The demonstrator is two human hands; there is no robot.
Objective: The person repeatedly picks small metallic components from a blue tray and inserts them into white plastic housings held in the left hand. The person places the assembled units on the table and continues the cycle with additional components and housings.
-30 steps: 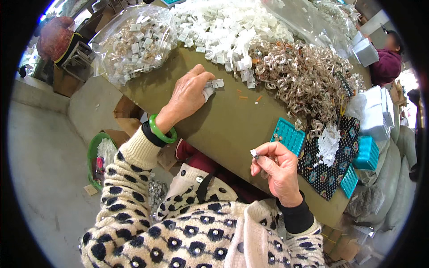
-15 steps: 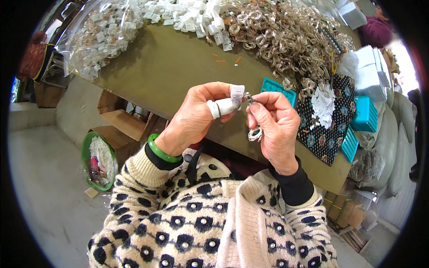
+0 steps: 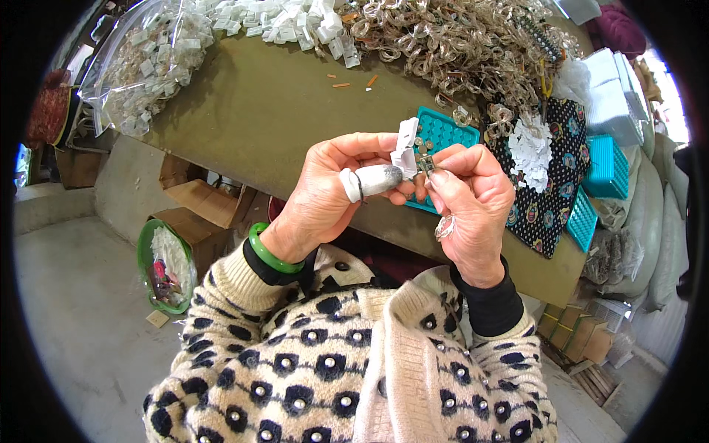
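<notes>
Matt white paper tag (image 3: 405, 146); glossy green bangle (image 3: 270, 255); shiny clear plastic rings (image 3: 443, 44); smooth teal plastic tray (image 3: 442, 133); knitted wool cardigan (image 3: 325, 369).

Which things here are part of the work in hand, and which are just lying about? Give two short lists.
In hand:
left hand, thumb in a grey cover, pinching a white paper tag
right hand holding a small metal ring piece

Lying about:
teal tray
pile of clear rings
heap of white tags
plastic bag of tags
green basin on the floor
</notes>
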